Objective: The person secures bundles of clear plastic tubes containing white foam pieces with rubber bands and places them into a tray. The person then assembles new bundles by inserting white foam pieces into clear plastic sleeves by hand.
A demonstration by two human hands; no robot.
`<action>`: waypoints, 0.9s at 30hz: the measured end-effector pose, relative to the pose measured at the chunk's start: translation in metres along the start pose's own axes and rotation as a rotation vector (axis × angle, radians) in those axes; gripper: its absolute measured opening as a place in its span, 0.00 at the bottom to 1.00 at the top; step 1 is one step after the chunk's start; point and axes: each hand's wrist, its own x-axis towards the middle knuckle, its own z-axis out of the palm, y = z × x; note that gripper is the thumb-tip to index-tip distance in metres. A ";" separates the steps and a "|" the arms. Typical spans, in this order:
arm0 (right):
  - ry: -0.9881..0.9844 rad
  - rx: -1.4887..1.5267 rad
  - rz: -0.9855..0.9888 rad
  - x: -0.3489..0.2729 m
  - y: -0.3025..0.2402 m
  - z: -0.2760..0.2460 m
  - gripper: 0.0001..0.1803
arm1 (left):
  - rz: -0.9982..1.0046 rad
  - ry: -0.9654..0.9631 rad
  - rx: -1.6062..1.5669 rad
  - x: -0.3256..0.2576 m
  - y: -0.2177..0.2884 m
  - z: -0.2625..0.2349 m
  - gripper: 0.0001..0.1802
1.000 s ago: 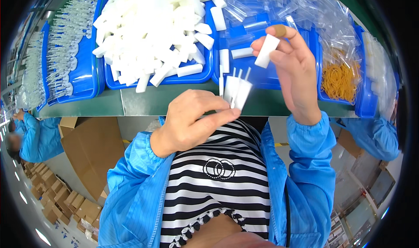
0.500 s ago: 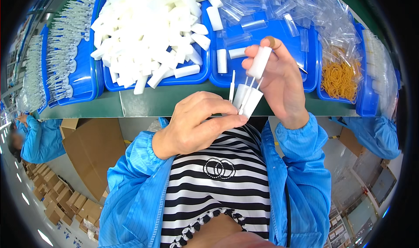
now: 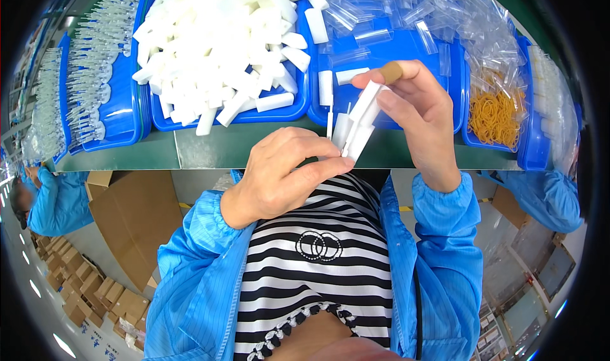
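**Both hands gripping: white block in right, white pieces with thin sticks in left**

Left hand point(image 3: 279, 177): pinching the near ends of a small fan of white pieces point(image 3: 361, 144) between thumb and fingers, just past the bench's front edge. A thin white stick point(image 3: 330, 125) points up at the left of that fan.

Right hand point(image 3: 422, 123): grasping a white block point(image 3: 366, 105) at its upper end, tilted, thumb on one side, fingers on the other. Tan cover point(image 3: 390, 73) on one fingertip. Block's lower end overlaps the fan in view; can't tell whether a stick is inside it.

Just beyond the hands: blue tray point(image 3: 406, 51) with clear plastic sleeves point(image 3: 362, 8) toward the back, plus two loose white blocks near its front left. Left of it, another blue tray point(image 3: 232, 125) heaped with white blocks point(image 3: 210, 50). Farther left, a blue tray point(image 3: 119, 110) with rows of thin white-tipped parts point(image 3: 95, 69). To the right, a tray with orange rubber bands point(image 3: 495, 118), clear bags point(image 3: 486, 50) behind them. All on a dark green bench point(image 3: 222, 151).

Outer edge: person in blue on the left point(image 3: 56, 199), blue sleeve point(image 3: 546, 199) on the right, cardboard boxes point(image 3: 95, 291) on the floor at left.
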 end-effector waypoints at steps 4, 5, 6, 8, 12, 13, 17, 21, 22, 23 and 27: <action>-0.061 -0.281 -0.120 -0.004 -0.001 0.001 0.10 | 0.007 -0.007 0.015 -0.001 -0.003 -0.001 0.15; -0.064 -0.296 -0.153 -0.004 -0.002 0.005 0.09 | 0.009 -0.009 0.018 -0.001 -0.004 -0.001 0.15; -0.065 -0.296 -0.153 -0.004 -0.004 0.005 0.09 | 0.008 -0.009 0.018 -0.002 -0.004 -0.001 0.15; -0.139 -0.438 -0.218 -0.002 -0.008 0.004 0.09 | 0.021 -0.007 0.039 -0.002 -0.005 -0.001 0.15; -0.198 -0.519 -0.244 -0.003 -0.012 -0.001 0.09 | 0.014 0.032 0.011 -0.003 -0.007 -0.002 0.17; -0.258 -0.514 -0.246 -0.002 -0.011 -0.002 0.09 | -0.011 0.101 -0.027 -0.007 -0.008 0.002 0.19; -0.271 -0.365 -0.260 -0.005 -0.001 -0.002 0.10 | -0.046 0.189 -0.061 -0.010 -0.013 0.003 0.24; -0.312 -0.326 -0.264 -0.005 0.004 -0.005 0.11 | -0.093 0.162 -0.063 -0.003 -0.010 -0.001 0.24; -0.338 -0.338 -0.281 -0.005 0.004 -0.004 0.12 | -0.107 0.157 -0.066 -0.005 -0.010 -0.001 0.25; -0.364 -0.350 -0.297 -0.004 0.003 -0.004 0.12 | -0.121 0.151 -0.069 -0.007 -0.010 -0.002 0.25; -0.233 -0.428 -0.337 0.003 -0.005 0.002 0.12 | -0.060 0.174 -0.061 -0.009 -0.011 0.000 0.23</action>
